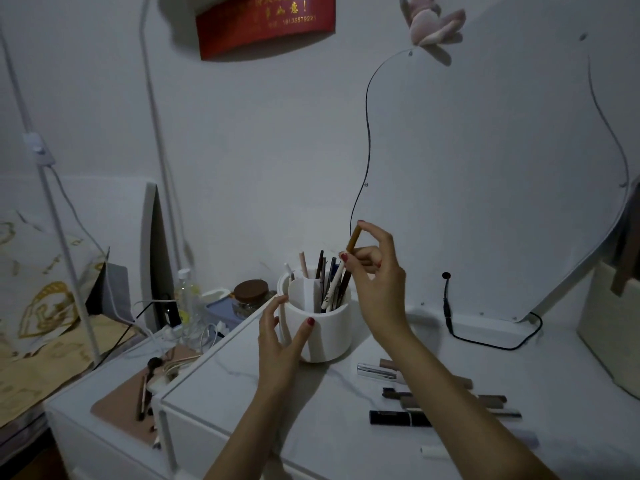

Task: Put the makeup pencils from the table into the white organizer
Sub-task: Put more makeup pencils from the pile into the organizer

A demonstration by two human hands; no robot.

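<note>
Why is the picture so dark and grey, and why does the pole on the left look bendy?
Head view: dim room light greys the colours and leaves only soft shadows; the wide-angle lens curves the pole near the edge; the right hand pinching the yellow pencil above the white organizer looks fairly sharp.

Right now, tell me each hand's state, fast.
Left hand: grips the side of the white organizer.
Right hand: pinches a tan makeup pencil above the organizer.
</note>
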